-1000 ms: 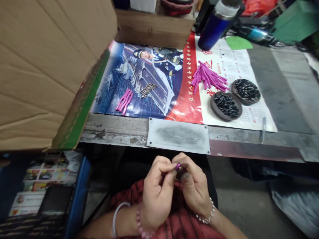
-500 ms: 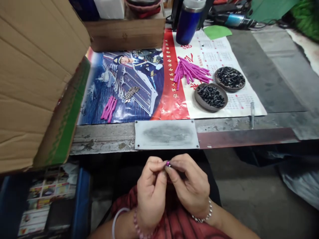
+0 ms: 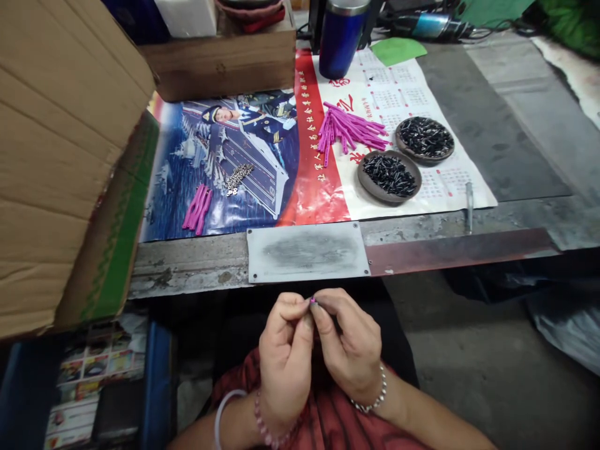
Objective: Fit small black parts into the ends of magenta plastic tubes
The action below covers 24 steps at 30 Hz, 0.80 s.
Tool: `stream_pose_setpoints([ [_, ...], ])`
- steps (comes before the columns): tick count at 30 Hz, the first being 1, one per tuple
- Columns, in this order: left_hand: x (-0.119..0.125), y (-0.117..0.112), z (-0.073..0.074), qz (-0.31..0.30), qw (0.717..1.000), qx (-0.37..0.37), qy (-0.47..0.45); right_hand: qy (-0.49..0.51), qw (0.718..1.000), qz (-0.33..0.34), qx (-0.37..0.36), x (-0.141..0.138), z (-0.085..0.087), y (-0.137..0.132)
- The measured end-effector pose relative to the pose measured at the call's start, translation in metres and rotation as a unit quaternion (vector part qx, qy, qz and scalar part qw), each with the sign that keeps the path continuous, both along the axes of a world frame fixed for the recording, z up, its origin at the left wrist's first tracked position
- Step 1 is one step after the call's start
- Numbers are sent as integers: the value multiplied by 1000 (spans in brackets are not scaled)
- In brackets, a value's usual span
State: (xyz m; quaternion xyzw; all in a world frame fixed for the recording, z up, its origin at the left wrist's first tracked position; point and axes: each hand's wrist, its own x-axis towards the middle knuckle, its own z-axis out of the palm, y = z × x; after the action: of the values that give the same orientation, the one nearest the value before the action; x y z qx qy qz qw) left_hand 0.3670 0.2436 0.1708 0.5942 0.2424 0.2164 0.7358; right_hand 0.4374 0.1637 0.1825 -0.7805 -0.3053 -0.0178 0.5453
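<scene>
My left hand (image 3: 287, 359) and my right hand (image 3: 350, 347) meet fingertip to fingertip above my lap, in front of the bench edge. Both pinch a small magenta piece (image 3: 312, 300); only a bit of it shows, the rest being covered by my fingers. On the bench beyond lie a short row of magenta sticks (image 3: 197, 209), a cluster of small shiny metal parts (image 3: 240, 179) and a fanned heap of longer-looking magenta sticks (image 3: 351, 128). Two round dishes (image 3: 362, 181) (image 3: 397, 139) hold many thin black pieces (image 3: 390, 174).
A greyish metal plate (image 3: 308, 251) lies at the bench's front edge. An open cardboard box (image 3: 70, 144) stands close on the left, with a blue bin (image 3: 157, 375) below. Toward the back are a wooden box (image 3: 225, 62), a blue tumbler (image 3: 342, 40) and a power tool (image 3: 429, 26).
The view has shifted slightly, moving the bench items left in the picture. My hands stay pinched together; less of the magenta piece shows between my fingertips.
</scene>
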Motion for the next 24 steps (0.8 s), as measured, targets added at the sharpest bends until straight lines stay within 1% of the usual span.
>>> stream_pose_setpoints([
  [7,-1,2,4,17,998,54,-22,-50,998,27,-36,1,4,2],
  [11,-1,2,6,11,998,60,-26,-38,998,32,-34,3,3,3],
  [13,-1,2,7,5,998,58,-28,-35,999,24,-28,4,1,3],
  [17,0,1,8,-13,998,62,-32,-89,996,-11,-23,7,-3,4],
  [19,-1,1,7,-13,997,63,-32,-100,995,-6,-24,9,-3,5],
  [24,-3,0,7,-26,999,37,-22,-45,998,40,-25,14,-3,4],
])
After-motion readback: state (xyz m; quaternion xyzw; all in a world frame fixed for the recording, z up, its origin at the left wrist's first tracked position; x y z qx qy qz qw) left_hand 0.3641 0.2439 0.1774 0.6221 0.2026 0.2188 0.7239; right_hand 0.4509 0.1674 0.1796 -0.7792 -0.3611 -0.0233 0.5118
